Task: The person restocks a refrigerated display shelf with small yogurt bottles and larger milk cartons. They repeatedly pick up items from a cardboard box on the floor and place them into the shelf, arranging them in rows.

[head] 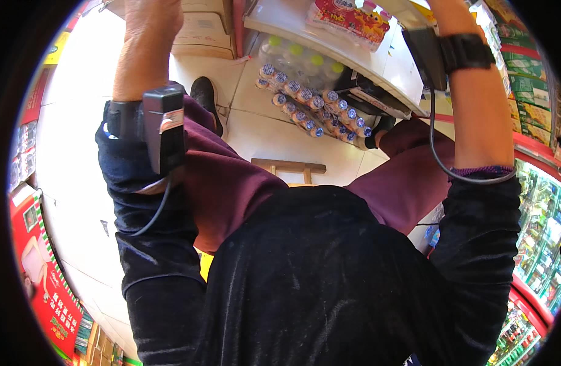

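Observation:
Both my hands are out of view past the top edge; only the forearms show, each with a black strapped device and a cable. Between them is a white shelf (280, 23) bearing a red-and-pink shrink-wrapped pack of drinks (349, 20). Under the shelf, on the tiled floor, stand packs of small bottles with blue-and-white foil caps (303, 96). Behind these are larger clear bottles with yellow-green caps (296, 50). A black carton (369, 94) lies beside them, partly under the shelf.
Cardboard boxes (202, 34) stand at the upper left of the shelf. A wooden stool (289, 165) is partly under me, between my legs. Packaged goods (529, 89) and a lit glass-front cooler (539, 228) line the right. A red printed box (47, 279) is at the left.

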Motion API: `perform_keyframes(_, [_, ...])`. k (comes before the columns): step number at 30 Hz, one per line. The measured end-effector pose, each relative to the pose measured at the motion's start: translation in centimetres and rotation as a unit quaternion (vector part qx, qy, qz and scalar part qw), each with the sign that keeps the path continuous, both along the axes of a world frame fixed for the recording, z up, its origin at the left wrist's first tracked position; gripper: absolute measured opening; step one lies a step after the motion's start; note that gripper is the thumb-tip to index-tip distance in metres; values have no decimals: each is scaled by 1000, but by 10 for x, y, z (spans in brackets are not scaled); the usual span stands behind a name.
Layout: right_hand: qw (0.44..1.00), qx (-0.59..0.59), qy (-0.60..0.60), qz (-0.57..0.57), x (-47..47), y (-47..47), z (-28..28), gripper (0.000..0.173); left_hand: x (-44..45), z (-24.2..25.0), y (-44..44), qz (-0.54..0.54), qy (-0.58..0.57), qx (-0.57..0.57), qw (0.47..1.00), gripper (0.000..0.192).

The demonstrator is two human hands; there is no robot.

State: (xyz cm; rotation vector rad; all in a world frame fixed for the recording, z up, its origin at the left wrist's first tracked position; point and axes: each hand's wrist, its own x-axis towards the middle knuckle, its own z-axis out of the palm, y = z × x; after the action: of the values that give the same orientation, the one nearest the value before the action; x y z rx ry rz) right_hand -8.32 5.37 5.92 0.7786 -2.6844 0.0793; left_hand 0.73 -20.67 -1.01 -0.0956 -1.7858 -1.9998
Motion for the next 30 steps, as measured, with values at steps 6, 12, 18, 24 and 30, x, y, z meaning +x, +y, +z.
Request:
perform_keyframes(6, [993, 24, 110, -16, 21, 6, -2, 61, -11, 3, -3, 7, -33, 44, 998, 13])
perform_keyframes(12, [986, 16, 160, -50, 38, 1, 28, 55, -8, 8, -3, 1, -24, 54, 998, 15])
perform_keyframes(18, [973, -67, 222, 4, 71, 3, 68, 53, -16, -5, -2, -15, -3, 27, 1000, 18])
perform_keyframes(24, [975, -70, 213, 0, 140, 2, 85, 53, -13, -4, -8, 8, -34, 29, 999, 18])
perform_keyframes(30, [985, -150, -65, 51, 221, 26, 4, 48, -7, 5, -14, 22, -41, 39, 998, 18])
